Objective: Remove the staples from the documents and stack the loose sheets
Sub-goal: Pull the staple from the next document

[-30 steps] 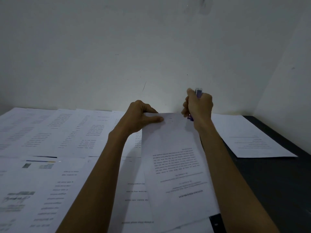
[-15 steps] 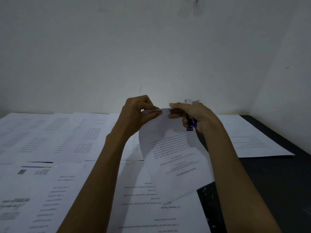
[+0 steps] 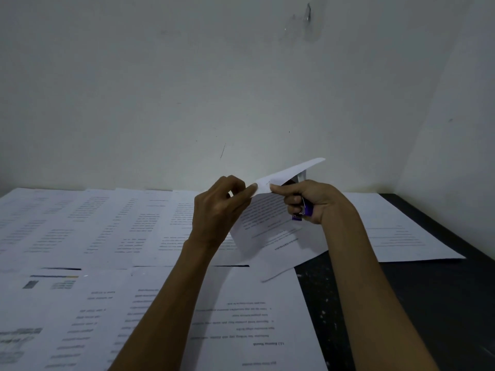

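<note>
Printed document (image 3: 267, 226) — aloft, top sheet (image 3: 292, 172) upturned

Dim light; a pale, scuffed back wall (image 3: 187, 89) meets a side wall (image 3: 463, 135) at right; a small dark mark (image 3: 308, 16) sits high up; the dark counter (image 3: 434, 303) is flecked pale.

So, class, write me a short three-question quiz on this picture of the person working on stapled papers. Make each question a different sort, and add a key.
1. Fill in: the right hand grips a purple tool and also pinches the ____.
2. How is the document held? A lying flat; B raised, pinched by both hands; C rolled into a tube.
3. True or false: the left hand pinches the document at its upper edge.
Key: 1 document; 2 B; 3 true.
</note>
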